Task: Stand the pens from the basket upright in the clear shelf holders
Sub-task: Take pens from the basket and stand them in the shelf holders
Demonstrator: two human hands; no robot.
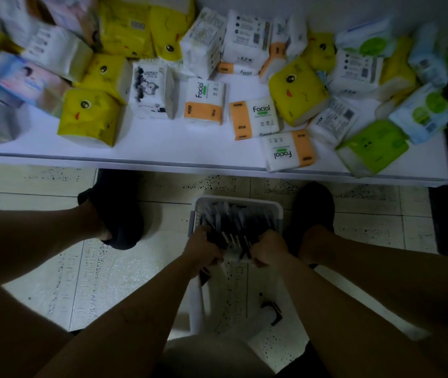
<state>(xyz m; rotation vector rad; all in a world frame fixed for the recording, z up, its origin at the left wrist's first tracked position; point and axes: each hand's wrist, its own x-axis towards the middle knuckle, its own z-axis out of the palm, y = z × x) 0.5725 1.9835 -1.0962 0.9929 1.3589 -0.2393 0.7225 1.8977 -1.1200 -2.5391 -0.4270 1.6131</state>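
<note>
A white basket point(237, 202) sits on the tiled floor between my two feet, with several dark pens point(235, 222) lying in it. Both my hands reach down into its near end. My left hand point(203, 251) has its fingers curled round a bunch of dark pens, and one dark end sticks out below the wrist. My right hand point(267, 251) is curled round pens at the right side of the same pile. Between the hands lie more pens with pale tips. No clear holders are in view.
A low white shelf point(190, 148) runs across in front of me, strewn with yellow, orange, green and white tissue packs point(255, 118). My dark shoes point(119, 214) flank the basket. A blurred white object point(198, 309) lies just below my hands.
</note>
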